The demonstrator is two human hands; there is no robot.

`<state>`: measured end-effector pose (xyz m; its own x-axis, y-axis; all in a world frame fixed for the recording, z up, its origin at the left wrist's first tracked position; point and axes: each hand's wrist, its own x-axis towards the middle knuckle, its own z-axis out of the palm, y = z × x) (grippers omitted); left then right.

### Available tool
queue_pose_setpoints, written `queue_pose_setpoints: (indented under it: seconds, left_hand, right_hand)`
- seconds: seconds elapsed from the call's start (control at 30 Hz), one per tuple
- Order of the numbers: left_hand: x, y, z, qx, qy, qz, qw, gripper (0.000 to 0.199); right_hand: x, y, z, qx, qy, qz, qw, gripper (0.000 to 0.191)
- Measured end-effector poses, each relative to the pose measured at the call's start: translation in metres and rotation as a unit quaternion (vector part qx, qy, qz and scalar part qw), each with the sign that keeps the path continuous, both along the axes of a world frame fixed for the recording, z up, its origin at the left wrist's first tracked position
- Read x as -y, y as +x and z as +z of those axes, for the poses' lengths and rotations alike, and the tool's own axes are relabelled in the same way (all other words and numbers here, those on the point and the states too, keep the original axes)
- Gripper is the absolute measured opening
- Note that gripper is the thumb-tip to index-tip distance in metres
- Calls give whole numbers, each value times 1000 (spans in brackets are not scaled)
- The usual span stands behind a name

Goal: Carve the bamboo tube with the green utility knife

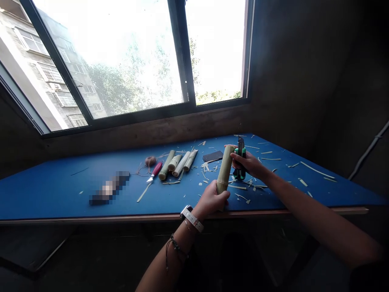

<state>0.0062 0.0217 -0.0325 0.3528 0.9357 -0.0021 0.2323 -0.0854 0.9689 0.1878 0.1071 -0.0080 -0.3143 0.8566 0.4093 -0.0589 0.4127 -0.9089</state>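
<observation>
Within the left hand (211,199) — tilted bamboo tube (225,170)

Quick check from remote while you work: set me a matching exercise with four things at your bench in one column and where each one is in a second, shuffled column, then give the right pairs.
Things:
1. bamboo tube
2. green-and-black hand tool
3. red-handled craft knife
4. white-strapped watch

Places:
A. on the left wrist
B. lying on the blue tabletop
C. gripped in the right hand
D. held tilted in the left hand

Pairs: 1-D, 2-C, 3-B, 4-A
</observation>
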Motion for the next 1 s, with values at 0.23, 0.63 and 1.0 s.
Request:
queue_pose_setpoints:
  seconds: [0.23, 0.63, 1.0]
  left_hand:
    - [-4, 4, -14, 50, 39, 86, 994, 17]
    - [-4, 6, -15, 75, 55, 109, 990, 14]
    - [-1, 5, -24, 51, 110, 123, 985, 14]
  right_hand:
    - [15, -1, 10, 307, 233, -257, 886, 43]
    - [51, -25, 2, 655, 243, -231, 677, 22]
    - [57, -19, -1, 674, 226, -247, 658, 20]
